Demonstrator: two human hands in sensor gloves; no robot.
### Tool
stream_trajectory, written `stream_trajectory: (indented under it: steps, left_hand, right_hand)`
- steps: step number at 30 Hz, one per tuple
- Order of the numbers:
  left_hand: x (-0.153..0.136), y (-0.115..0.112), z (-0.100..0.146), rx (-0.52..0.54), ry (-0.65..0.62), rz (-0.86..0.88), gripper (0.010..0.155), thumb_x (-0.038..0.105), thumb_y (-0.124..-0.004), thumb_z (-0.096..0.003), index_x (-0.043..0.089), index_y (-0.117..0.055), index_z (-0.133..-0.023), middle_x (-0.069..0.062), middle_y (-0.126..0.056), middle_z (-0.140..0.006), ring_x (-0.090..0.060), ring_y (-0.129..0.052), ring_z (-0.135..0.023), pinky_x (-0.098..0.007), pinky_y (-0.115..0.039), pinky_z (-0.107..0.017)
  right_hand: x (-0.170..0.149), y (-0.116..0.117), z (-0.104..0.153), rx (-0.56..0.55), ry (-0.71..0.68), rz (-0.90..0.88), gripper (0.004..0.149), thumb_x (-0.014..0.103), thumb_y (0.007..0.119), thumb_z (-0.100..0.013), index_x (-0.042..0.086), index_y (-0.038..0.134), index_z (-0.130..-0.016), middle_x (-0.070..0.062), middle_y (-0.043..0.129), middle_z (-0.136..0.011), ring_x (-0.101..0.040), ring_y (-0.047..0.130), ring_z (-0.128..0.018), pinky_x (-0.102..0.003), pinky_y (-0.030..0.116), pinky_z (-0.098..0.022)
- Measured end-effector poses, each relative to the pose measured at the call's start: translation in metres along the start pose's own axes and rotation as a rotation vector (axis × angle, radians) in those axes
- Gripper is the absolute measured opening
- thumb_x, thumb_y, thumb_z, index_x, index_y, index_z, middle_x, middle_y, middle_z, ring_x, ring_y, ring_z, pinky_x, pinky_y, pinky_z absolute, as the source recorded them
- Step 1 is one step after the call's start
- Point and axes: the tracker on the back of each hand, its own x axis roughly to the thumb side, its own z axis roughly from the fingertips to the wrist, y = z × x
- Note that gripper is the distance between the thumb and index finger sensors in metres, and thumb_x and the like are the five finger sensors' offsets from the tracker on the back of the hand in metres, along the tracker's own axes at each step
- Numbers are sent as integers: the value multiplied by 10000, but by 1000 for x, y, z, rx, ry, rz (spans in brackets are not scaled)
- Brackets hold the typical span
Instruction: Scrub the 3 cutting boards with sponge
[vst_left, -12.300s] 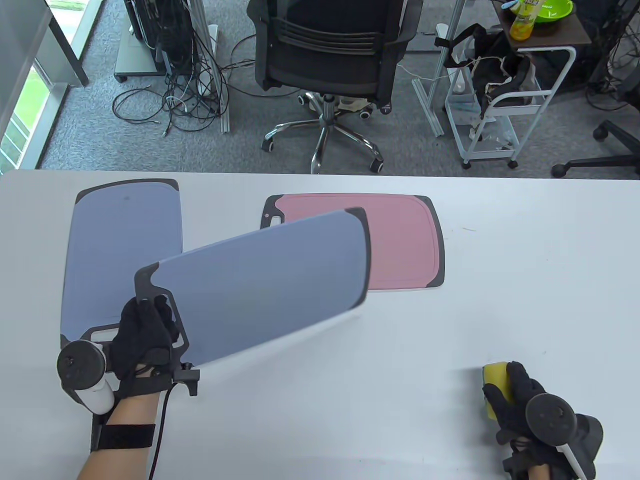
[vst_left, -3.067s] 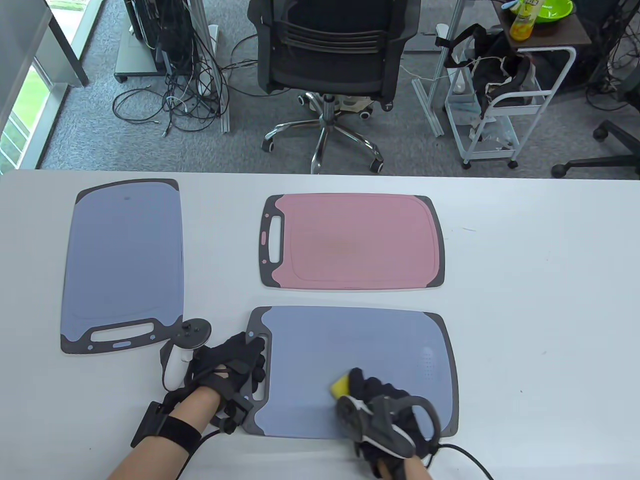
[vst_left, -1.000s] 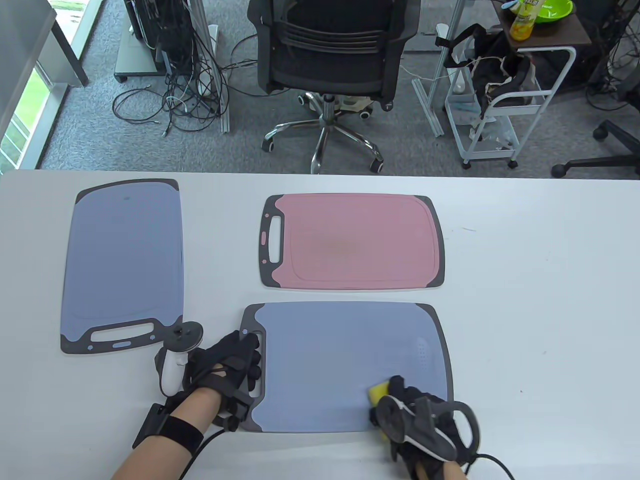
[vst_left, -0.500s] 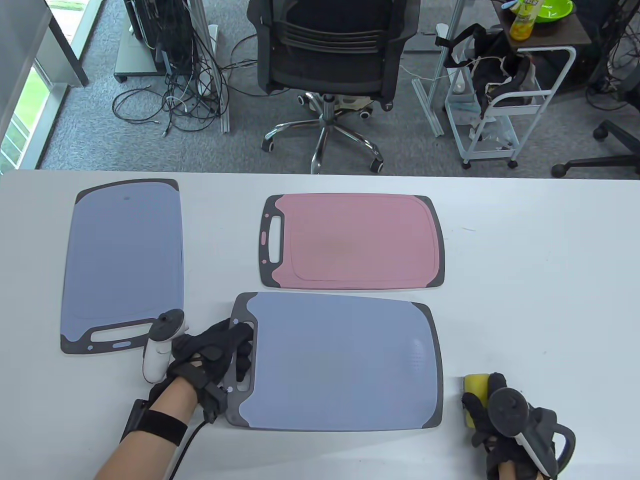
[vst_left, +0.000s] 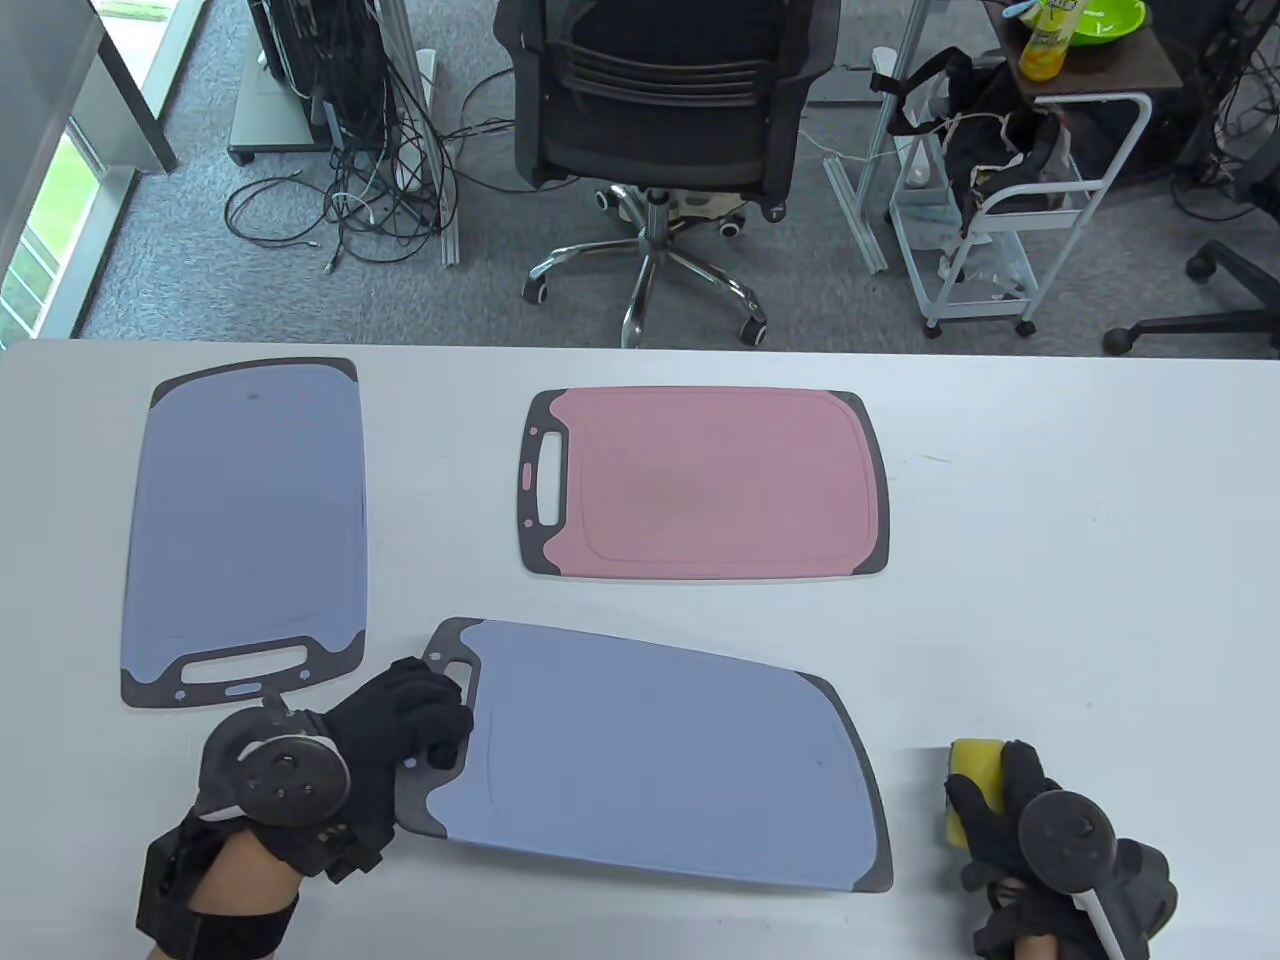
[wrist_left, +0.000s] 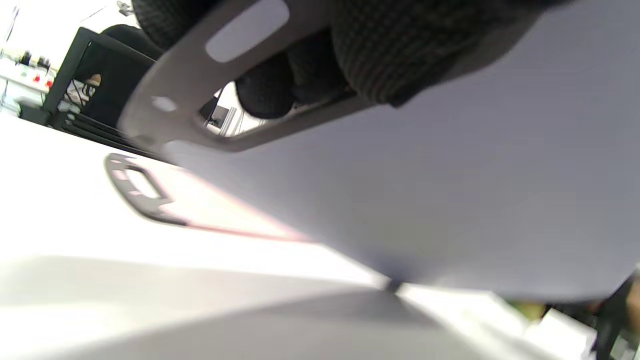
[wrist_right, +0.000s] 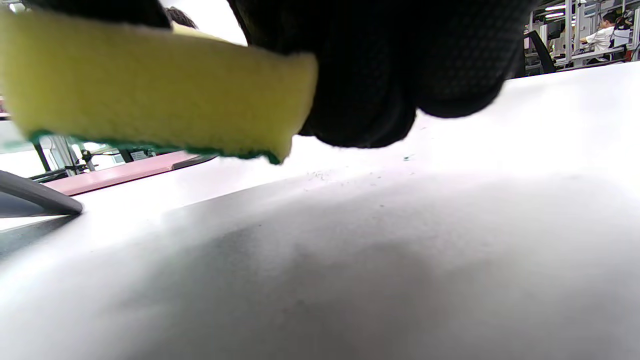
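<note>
The left hand (vst_left: 400, 725) grips the near blue cutting board (vst_left: 660, 760) by its handle — lifted, tilted. Right hand (vst_left: 1010, 815) clasps the yellow sponge (vst_left: 975, 775) near the desk (vst_left: 1050, 560) edge.

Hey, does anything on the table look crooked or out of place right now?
Yes: the near blue cutting board sits askew, its handle end gripped and raised by the left hand, while the other two lie flat.

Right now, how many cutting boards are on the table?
3: a blue board at the far left, a pink board at center back, and a blue board in front, gripped by the left hand. None looks hidden.
</note>
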Motion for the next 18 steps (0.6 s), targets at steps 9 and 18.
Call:
stream_trajectory:
  steps: [9,18]
  left_hand:
    - [21,-62,-10,-62,-119,-392,445,348,-797,-545,299,-590,-936,78,-759,-933,-197,-786,-1017,-539,-633,-778]
    - [20,-81,-12,-119,-135,-301,474,403,-787,-592,307,-531,-980,80,-688,-987,-207,-688,-1064,-548,-546,-807]
  right_hand:
    - [-7,-4,4,-40,21,-20,769,604,744,-456,90,647,-1019,-93,872,-750,-242,934,-537,-450,806,-454]
    - [2,0,0,-43,19,18,770,604,743,-459,87,643,-1020,-96,868,-756,-248,933,-542,-455,803,-458]
